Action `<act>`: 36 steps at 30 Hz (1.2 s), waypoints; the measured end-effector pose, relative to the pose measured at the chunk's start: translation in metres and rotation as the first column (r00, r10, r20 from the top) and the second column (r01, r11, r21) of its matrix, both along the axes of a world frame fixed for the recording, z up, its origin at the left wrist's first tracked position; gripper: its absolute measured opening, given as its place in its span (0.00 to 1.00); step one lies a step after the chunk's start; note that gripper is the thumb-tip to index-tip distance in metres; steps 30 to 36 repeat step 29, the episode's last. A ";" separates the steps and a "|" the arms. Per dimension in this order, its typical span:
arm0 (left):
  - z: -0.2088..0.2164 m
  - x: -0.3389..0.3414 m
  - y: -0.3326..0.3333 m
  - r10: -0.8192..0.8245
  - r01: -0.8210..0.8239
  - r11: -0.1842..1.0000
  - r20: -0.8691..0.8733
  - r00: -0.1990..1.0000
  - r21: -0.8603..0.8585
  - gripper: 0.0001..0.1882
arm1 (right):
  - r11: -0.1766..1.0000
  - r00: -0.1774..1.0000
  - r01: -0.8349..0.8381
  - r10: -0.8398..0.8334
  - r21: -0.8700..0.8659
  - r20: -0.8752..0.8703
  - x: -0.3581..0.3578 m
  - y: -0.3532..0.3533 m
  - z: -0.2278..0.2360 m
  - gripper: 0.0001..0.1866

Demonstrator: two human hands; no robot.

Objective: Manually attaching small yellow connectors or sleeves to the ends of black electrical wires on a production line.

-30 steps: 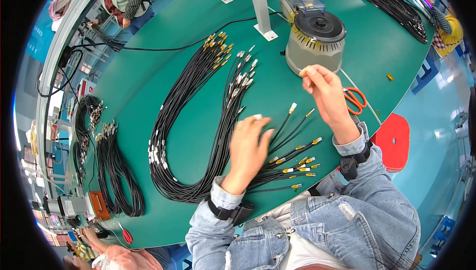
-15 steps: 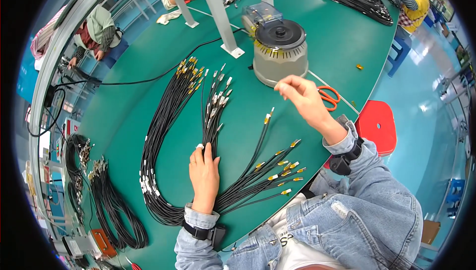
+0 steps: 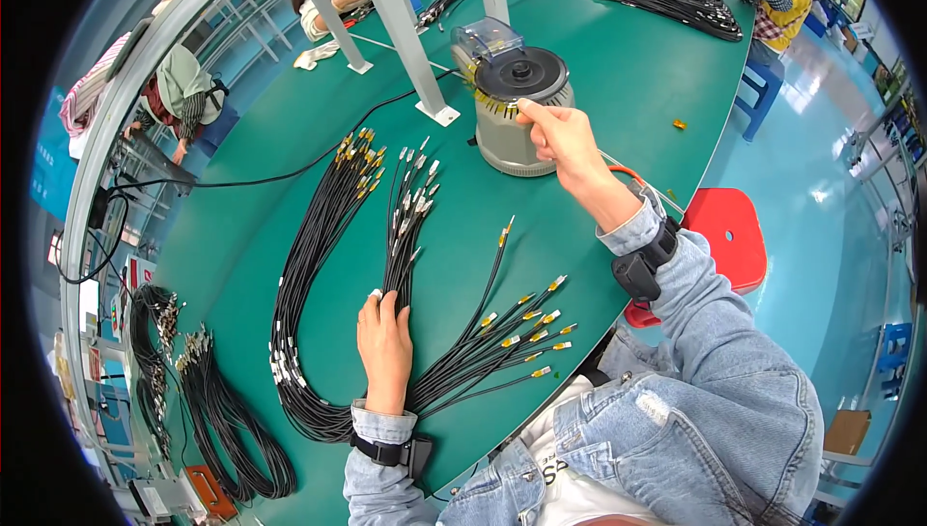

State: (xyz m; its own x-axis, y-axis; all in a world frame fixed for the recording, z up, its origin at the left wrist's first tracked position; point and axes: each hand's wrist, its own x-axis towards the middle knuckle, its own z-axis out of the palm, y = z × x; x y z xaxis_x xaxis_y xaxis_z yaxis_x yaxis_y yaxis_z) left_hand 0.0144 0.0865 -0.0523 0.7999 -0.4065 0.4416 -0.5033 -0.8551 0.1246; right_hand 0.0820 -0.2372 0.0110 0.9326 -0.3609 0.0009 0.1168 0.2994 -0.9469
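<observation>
My left hand [image 3: 384, 357] lies over a bundle of black cables [image 3: 399, 260], its fingers curled down around them. A small whitish piece shows at its fingertips. Silver connectors [image 3: 422, 199] tip these cables beyond the hand. My right hand [image 3: 565, 144] is raised at the near side of a round grey dispenser [image 3: 521, 140] with a black disc on top and yellow tabs around its rim. Thumb and forefinger are pinched together at that rim; what they hold is too small to make out. Cable ends with yellow tabs [image 3: 536, 323] fan out right of my left hand.
A long bent cable bundle [image 3: 309, 236] lies left of my left hand, with more coiled cables [image 3: 227, 420] at lower left. Grey metal posts [image 3: 401, 33] stand behind. Orange-handled scissors [image 3: 630, 174] are partly hidden by my right wrist. A red stool [image 3: 729, 236] stands right; several people work around.
My right hand has moved away from me and slightly left, to the dispenser's rim, and its fingers have closed into a pinch. My left hand stays on the cables. The view has shifted slightly.
</observation>
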 end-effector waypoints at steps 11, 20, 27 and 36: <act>0.009 0.003 -0.004 0.085 -0.081 0.993 0.046 0.995 -0.091 0.09 | 0.987 0.978 0.144 -0.131 -0.068 0.160 0.003 0.016 0.010 0.10; 0.007 0.001 0.003 0.112 -0.106 0.993 0.096 0.989 -0.058 0.06 | 0.974 0.917 -0.181 0.217 -0.135 0.334 -0.021 0.047 0.006 0.06; 0.000 0.004 0.007 0.084 -0.057 0.978 0.130 0.988 -0.201 0.03 | 0.939 0.898 -0.278 0.329 -0.203 0.292 -0.018 0.055 -0.017 0.06; 0.007 0.001 0.015 0.176 -0.312 0.879 -0.362 0.915 -0.360 0.06 | 0.939 0.919 -0.195 0.276 -0.284 0.281 -0.024 0.029 -0.013 0.07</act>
